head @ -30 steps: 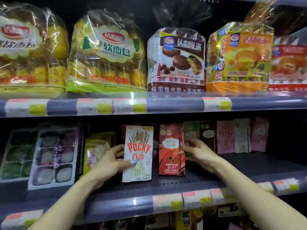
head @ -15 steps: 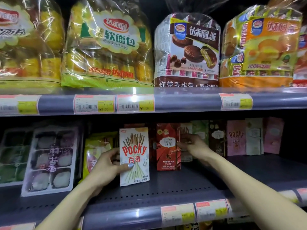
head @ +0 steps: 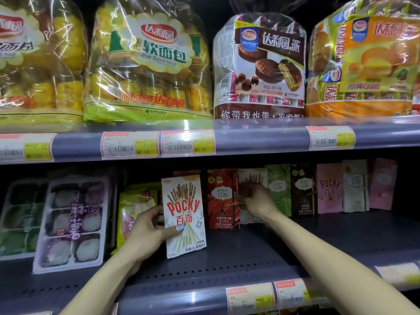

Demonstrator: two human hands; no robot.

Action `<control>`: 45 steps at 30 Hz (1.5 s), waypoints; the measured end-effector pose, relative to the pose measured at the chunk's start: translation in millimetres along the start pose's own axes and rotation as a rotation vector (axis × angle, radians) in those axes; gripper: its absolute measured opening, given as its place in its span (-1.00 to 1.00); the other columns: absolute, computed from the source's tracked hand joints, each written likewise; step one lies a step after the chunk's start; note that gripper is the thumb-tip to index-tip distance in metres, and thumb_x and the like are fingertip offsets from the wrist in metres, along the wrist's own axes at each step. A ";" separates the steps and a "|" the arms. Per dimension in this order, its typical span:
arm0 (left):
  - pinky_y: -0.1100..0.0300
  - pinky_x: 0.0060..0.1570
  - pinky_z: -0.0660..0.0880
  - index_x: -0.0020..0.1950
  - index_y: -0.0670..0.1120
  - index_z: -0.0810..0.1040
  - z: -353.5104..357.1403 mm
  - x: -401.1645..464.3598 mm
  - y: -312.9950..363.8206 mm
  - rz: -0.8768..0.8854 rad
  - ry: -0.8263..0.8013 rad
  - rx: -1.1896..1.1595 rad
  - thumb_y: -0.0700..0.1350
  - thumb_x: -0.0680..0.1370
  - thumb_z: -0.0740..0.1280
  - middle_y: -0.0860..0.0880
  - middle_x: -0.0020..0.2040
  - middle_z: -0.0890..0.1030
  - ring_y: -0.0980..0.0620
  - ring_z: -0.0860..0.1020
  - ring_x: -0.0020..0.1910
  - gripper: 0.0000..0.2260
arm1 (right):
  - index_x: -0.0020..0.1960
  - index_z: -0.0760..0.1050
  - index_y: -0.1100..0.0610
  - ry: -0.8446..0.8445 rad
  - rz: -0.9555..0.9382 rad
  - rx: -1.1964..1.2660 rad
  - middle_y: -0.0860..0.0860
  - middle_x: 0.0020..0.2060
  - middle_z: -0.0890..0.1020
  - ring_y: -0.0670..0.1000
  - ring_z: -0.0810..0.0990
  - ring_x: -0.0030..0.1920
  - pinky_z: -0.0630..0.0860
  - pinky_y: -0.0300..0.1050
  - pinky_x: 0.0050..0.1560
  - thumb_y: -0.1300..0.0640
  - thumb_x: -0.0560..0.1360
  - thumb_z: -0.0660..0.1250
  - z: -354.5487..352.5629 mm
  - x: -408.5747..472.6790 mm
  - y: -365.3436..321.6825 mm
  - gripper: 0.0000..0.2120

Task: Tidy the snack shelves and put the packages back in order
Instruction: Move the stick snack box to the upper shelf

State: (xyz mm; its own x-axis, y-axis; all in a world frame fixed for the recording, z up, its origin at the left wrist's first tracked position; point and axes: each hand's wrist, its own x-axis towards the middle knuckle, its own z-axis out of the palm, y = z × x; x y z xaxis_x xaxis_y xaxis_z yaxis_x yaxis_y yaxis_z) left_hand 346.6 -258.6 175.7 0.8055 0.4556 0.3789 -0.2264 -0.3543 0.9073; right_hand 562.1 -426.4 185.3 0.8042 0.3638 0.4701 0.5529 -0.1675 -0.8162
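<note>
1. My left hand (head: 147, 230) keeps pinching the white Pocky box (head: 184, 215), thumb on its front, upright on the lower shelf (head: 250, 264).
2. My right hand (head: 254, 198) has reached deeper than a second ago, fingers curled round a box (head: 252, 178) behind the red box (head: 222, 198).
3. Bread bags (head: 147, 64) sit above, nearer now.

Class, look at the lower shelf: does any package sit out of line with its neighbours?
Yes. The white Pocky box, gripped by the left hand, stands well forward of the row and tilted. The red biscuit box beside it also sits ahead of the boxes further right.
</note>
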 end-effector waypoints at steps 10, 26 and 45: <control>0.36 -0.33 0.55 0.03 -0.01 0.51 0.2 -2.0 0.5 -0.021 -0.003 -0.027 -0.31 0.40 0.47 -0.01 -0.04 0.65 0.12 0.68 -0.20 -0.68 | -0.16 0.53 0.10 0.185 0.028 -0.126 0.17 -0.07 0.66 0.18 0.64 -0.03 0.61 0.15 -0.03 0.14 0.44 0.45 10.8 2.0 -2.9 -0.90; 0.37 -0.35 0.54 0.02 0.01 0.48 1.0 -2.8 1.3 -0.022 -0.014 -0.040 -0.31 0.41 0.46 0.02 -0.06 0.64 0.15 0.68 -0.24 -0.68 | -0.19 0.39 0.15 0.135 0.082 -0.335 0.12 -0.22 0.59 0.12 0.61 -0.17 0.57 0.00 -0.24 -0.08 0.43 0.44 6.8 2.4 1.2 -0.65; 0.25 -0.21 0.61 0.13 -0.10 0.51 50.4 7.5 7.8 -0.012 -0.142 -0.021 -0.31 0.39 0.49 -0.08 -0.03 0.68 0.04 0.69 -0.15 -0.63 | 0.15 0.53 0.05 -0.490 0.216 0.296 0.04 0.10 0.67 0.09 0.59 0.20 0.48 0.03 0.27 0.30 0.50 0.34 -52.4 -48.4 -30.5 -0.73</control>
State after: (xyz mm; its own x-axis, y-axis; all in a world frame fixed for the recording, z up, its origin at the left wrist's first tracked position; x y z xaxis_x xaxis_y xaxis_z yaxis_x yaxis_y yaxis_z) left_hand 378.4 -299.1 176.4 0.8770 0.3392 0.3403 -0.2270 -0.3317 0.9157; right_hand 517.7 -486.9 205.0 0.6583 0.7412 0.1316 0.2478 -0.0483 -0.9676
